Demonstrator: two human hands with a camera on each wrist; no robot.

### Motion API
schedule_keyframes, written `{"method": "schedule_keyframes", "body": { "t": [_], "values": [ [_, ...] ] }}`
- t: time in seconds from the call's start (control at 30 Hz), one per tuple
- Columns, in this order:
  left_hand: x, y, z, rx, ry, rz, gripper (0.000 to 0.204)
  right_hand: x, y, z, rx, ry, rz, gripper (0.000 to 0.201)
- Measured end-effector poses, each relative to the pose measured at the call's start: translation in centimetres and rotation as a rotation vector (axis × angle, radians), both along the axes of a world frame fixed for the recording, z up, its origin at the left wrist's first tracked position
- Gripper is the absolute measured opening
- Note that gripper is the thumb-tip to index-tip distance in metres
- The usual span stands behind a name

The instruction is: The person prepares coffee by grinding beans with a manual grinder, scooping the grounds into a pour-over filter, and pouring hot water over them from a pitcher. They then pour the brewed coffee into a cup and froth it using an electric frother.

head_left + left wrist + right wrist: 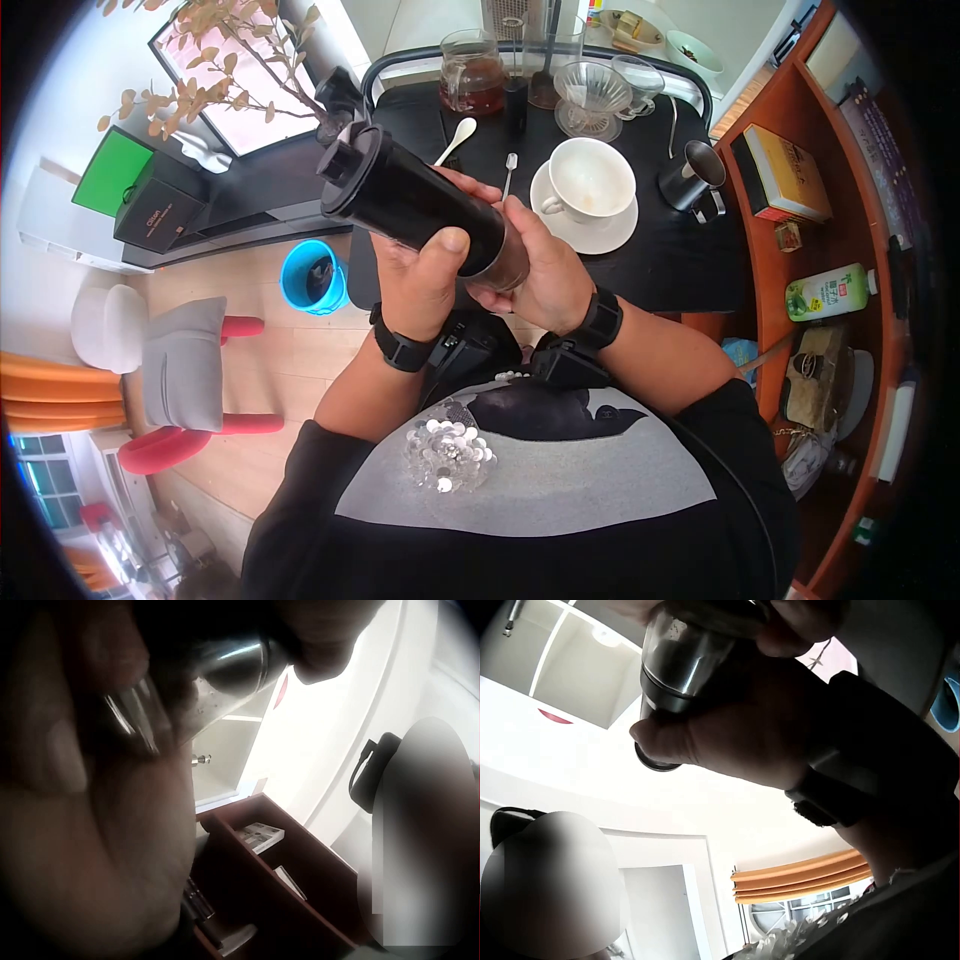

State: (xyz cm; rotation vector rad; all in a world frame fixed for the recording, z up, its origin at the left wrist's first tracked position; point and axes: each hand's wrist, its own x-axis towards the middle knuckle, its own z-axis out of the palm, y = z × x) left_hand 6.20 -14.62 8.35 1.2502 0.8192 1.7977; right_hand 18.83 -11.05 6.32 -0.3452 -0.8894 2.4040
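Note:
A black cylindrical coffee grinder (pixel 430 200) with a clear lower chamber is held tilted in front of the body, above the near side of the black table. My left hand (pixel 420 290) grips its black body, the thumb lying along the side and the fingers mostly hidden behind. Around the clear chamber (pixel 217 705) at the lower right end, my right hand (pixel 550 272) is wrapped. The grinder's knobbed end points up and left. Just beyond the right hand stands a white cup (pixel 592 180) on a saucer (pixel 610 238).
On the black table (pixel 680 260) are a glass pot with brown liquid (pixel 471 88), a glass dripper (pixel 592 95), a metal pitcher (pixel 692 177) and a white spoon (pixel 457 140). A wooden shelf (pixel 765 250) borders the right. A blue bin (pixel 298 285) stands on the floor, left.

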Motion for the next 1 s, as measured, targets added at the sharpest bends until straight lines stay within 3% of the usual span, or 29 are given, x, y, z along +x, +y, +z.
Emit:
{"method": "schedule_keyframes", "body": {
  "t": [0.3,0.37,0.43,0.5,0.6,0.67,0.8,1.0],
  "values": [
    [-2.4,1.2,0.3,-0.057,0.099,-0.109,0.060,1.2,0.7,0.5,-0.007,-0.093,0.076,0.049],
    [-4.6,2.6,0.1,-0.048,0.265,-0.066,0.057,2.2,0.2,0.9,0.210,-0.382,-0.075,0.048],
    [-6.0,4.3,-0.1,-0.066,0.183,0.064,0.047,4.9,0.3,0.8,0.206,-0.381,-0.076,0.044],
    [-8.0,6.6,-0.1,-0.106,0.149,0.088,0.046,7.8,0.4,0.2,0.272,-0.395,0.077,0.039],
    [-10.9,10.4,-1.2,-0.169,0.272,0.226,0.043,12.0,-0.1,-0.2,0.275,-0.453,0.035,0.035],
    [-12.9,13.0,-2.7,-0.195,0.324,0.264,0.046,14.5,-0.7,-0.1,0.265,-0.536,-0.159,0.032],
    [-13.9,16.7,-4.1,-0.248,0.373,0.325,0.047,18.4,-1.2,-0.2,0.199,-0.523,-0.356,0.029],
    [-14.8,20.1,-6.0,-0.280,0.438,0.327,0.050,21.8,0.2,-0.6,0.417,-0.859,-0.876,0.035]
  ]
}}
